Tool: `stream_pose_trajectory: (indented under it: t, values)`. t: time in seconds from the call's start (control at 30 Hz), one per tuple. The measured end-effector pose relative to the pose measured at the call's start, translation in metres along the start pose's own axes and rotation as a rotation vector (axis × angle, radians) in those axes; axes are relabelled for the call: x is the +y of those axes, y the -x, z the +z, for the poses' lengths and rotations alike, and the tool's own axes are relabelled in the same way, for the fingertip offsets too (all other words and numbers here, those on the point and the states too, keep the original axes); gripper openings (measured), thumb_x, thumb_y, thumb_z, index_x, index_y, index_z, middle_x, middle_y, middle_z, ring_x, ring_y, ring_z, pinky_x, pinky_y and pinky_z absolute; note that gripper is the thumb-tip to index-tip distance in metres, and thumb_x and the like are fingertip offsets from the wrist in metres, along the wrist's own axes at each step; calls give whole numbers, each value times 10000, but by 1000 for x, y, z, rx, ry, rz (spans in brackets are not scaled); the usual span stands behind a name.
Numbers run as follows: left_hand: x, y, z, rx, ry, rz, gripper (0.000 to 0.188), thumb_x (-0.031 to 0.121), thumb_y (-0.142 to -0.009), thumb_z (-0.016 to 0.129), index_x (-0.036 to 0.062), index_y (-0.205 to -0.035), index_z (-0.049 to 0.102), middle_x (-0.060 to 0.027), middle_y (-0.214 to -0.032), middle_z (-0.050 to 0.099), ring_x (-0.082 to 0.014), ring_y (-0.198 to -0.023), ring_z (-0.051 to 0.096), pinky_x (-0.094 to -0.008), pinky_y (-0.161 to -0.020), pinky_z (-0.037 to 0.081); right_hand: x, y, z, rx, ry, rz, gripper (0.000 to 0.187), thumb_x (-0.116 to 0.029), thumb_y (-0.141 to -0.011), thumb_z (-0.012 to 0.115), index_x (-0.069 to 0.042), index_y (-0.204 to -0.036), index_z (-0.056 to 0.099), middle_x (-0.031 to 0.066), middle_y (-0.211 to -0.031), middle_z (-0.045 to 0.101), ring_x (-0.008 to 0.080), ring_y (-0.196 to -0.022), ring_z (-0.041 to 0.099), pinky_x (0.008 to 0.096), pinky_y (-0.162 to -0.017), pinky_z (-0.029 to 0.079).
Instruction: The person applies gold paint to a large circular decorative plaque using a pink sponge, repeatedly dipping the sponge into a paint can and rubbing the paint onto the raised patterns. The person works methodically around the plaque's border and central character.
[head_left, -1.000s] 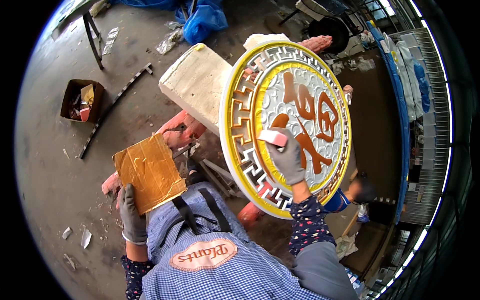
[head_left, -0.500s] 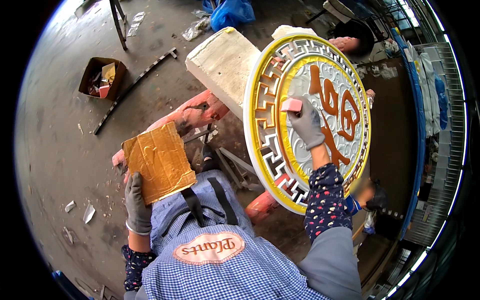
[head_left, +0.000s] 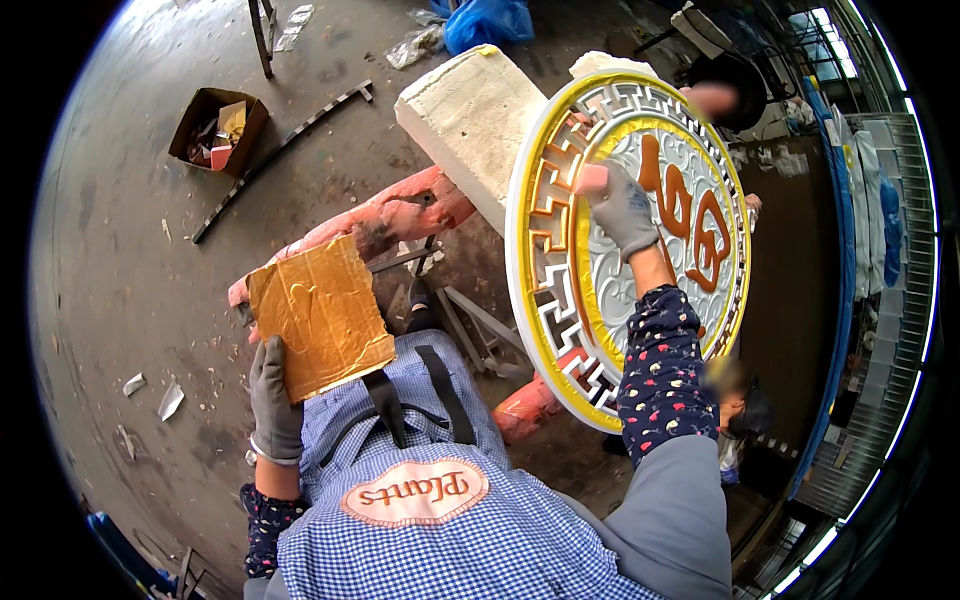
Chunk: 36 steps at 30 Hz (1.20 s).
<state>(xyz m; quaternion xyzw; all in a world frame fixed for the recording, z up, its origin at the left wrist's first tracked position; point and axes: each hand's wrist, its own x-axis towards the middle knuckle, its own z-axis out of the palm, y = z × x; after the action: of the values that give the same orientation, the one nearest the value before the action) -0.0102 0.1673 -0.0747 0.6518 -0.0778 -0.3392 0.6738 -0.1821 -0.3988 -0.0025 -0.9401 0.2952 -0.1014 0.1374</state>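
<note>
In the head view, grasps a brown cardboard square (head_left: 318,315) by its lower left edge in the grey-gloved left hand (head_left: 276,405), with the wrinkled, glossy face upward and the near edge over the lap. Stretches the right arm forward and keeps the grey-gloved right hand (head_left: 625,208) clenched on a small pink block (head_left: 591,180). Has this block over the upper left part of the yellow inner ring of a round panel (head_left: 608,268), ahead and to the right; cannot tell whether pressed to the ring or just above. Shows on the panel a silver scroll relief, raised reddish-brown characters (head_left: 710,245) and an openwork border with a yellow and white rim. Wears a blue checked apron (head_left: 400,560) and dark patterned sleeves. Has a whitish slab (head_left: 470,130) just beside the panel's upper left edge, and a pink beam (head_left: 375,222) passing below the slab and beyond the cardboard. Includes farther left, on the floor (head_left: 130,290), an open box (head_left: 250,140) of scraps and a long dark bar (head_left: 280,160), and at lower right, beyond the sleeve, another person (head_left: 745,405).
</note>
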Motion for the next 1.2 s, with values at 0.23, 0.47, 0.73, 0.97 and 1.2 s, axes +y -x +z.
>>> stream_pose_trajectory:
  t: [0.23,0.47,0.73,0.97,1.2]
  values:
    - [10,-3,9,24,79,-123,689,-52,-927,626,63,-1584,450,-213,-1593,460,-360,-1465,469,-405,-1216,392,17,-10,-7,86,0,38,298,-174,-875,732,-75,-1148,665,193,-1075,705,409,-963,700,469,-840,554]
    - [22,-4,28,118,-17,-11,463,298,-1118,530,-17,-1456,554,-84,-1338,629,-143,-1176,616,-290,-980,529,20,-40,-5,42,-1,143,312,-196,-865,750,-91,-1147,670,208,-1046,729,413,-976,708,472,-834,558]
    - [26,-7,24,140,220,-197,479,303,-1122,541,-19,-1476,535,-85,-1393,597,-136,-1225,603,-290,-1005,536,21,-42,-1,9,52,137,324,-189,-863,745,-97,-1166,678,204,-1067,733,416,-999,705,464,-845,558]
    - [29,-10,30,125,140,-129,526,344,-1110,559,-26,-1483,518,-71,-1375,605,-126,-1191,627,-281,-977,552,8,-5,0,-66,-11,40,306,-168,-868,748,-95,-1154,663,187,-1077,722,410,-978,702,470,-833,558]
    - [33,-14,33,74,176,-178,510,321,-1118,536,-6,-1508,496,-91,-1428,572,-151,-1274,581,-309,-1039,522,-2,37,-5,-165,-55,-30,270,-170,-899,741,-98,-1145,656,169,-1059,724,396,-964,705,470,-832,558]
